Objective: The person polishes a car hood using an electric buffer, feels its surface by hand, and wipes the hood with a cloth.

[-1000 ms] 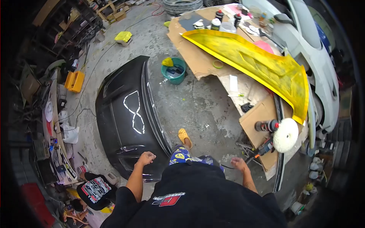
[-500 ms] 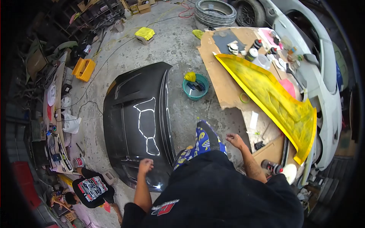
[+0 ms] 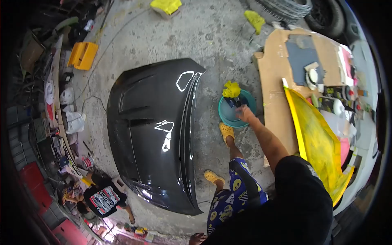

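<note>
My right hand (image 3: 246, 115) reaches down over the near rim of a teal bucket (image 3: 221, 116) on the concrete floor. Its fingers look stretched out, beside dark block-like items (image 3: 236, 102) in the bucket; they do not appear closed on anything. A crumpled yellow cloth (image 3: 232, 89) hangs over the far rim, and cloudy water shows inside. At the bottom edge, my left hand (image 3: 198, 239) is partly cut off by the frame, and its fingers are too dark to read. Left of the bucket lies a glossy black car hood (image 3: 151, 130), apart from both hands.
A cardboard-covered table (image 3: 277, 102) stands at right, bearing a yellow car panel (image 3: 318, 143), bottles and cups. My yellow clogs (image 3: 227, 134) are between hood and table. A co-worker (image 3: 104, 200) crouches at lower left. Tires (image 3: 286, 10) lie at the top right.
I have moved nearer the bucket and bent down. My right hand has gone from beside the table to the bucket; my left hand has dropped from over the hood to the bottom edge.
</note>
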Tool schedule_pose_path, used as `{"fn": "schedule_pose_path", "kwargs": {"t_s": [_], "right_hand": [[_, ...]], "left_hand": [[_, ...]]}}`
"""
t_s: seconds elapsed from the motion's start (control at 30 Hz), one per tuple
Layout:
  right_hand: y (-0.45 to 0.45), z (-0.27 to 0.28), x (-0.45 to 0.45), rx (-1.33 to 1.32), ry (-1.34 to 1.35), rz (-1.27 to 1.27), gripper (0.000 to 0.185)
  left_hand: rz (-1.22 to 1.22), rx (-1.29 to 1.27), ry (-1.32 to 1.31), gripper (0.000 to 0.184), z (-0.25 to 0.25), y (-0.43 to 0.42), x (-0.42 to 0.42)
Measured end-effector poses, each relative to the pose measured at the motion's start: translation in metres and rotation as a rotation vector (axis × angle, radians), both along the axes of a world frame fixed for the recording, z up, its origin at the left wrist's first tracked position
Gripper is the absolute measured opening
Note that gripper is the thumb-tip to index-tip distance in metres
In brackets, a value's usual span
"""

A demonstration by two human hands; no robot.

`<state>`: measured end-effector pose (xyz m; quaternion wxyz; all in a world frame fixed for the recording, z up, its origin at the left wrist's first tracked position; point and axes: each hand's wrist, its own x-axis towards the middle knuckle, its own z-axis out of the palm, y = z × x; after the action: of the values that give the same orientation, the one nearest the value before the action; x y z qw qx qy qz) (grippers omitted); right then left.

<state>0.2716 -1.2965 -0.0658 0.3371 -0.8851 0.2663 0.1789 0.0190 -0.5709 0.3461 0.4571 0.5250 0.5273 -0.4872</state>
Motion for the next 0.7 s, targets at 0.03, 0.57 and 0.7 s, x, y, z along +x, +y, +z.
{"fn": "schedule_pose_path", "kwargs": {"t_s": [0.03,0.57,0.7], "right_hand": [[-0.006,-0.009,0.019,0.046,0.082,-0.077,0.045],[-0.077,-0.090,0.076,0.344,-0.506,-0.710,0.017],[-0.082,0.032,0.090,0.298,-0.449,-0.728,0.024]], "left_hand": [[0.078,-0.003,0.020,0.035,0.007,-0.015,-0.003],[0.297,-0.156,-0.052,0.050,-0.001,-0.106,-0.078],[0.459,-0.177,-0.150,0.058,-0.031,-0.109,-0.090]]}}
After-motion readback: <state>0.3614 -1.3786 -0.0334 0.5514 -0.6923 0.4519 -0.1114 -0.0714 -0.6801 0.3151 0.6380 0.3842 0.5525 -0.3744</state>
